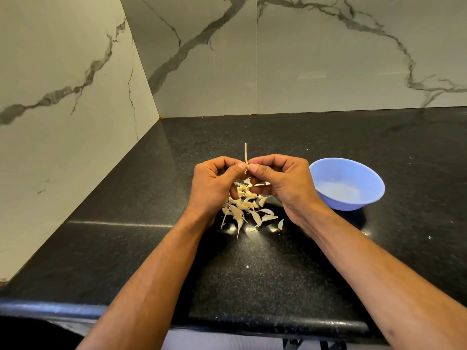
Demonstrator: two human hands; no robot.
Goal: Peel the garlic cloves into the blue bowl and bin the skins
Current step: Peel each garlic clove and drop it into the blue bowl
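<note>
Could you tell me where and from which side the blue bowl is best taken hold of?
Take the blue bowl by its rim, probably the near-left edge, coming from above with the right hand, which is closest. It sits upright and open on the countertop, with flared walls, so thumb inside and fingers outside should pinch it securely.

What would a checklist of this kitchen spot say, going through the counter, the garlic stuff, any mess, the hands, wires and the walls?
Surface: black speckled counter, glossy, with a few pale crumbs.
Job's things: blue bowl right of the hands, looks empty; pile of garlic cloves and skins under the hands; thin garlic stem sticking up between the fingertips.
Clutter: loose skin flakes beside the pile; no bin seen.
Grippers: left hand and right hand both pinch the stem, thumbs nearly meeting.
Cables: nothing seen.
Surroundings: marble-look walls meeting in a corner behind the counter.
</note>
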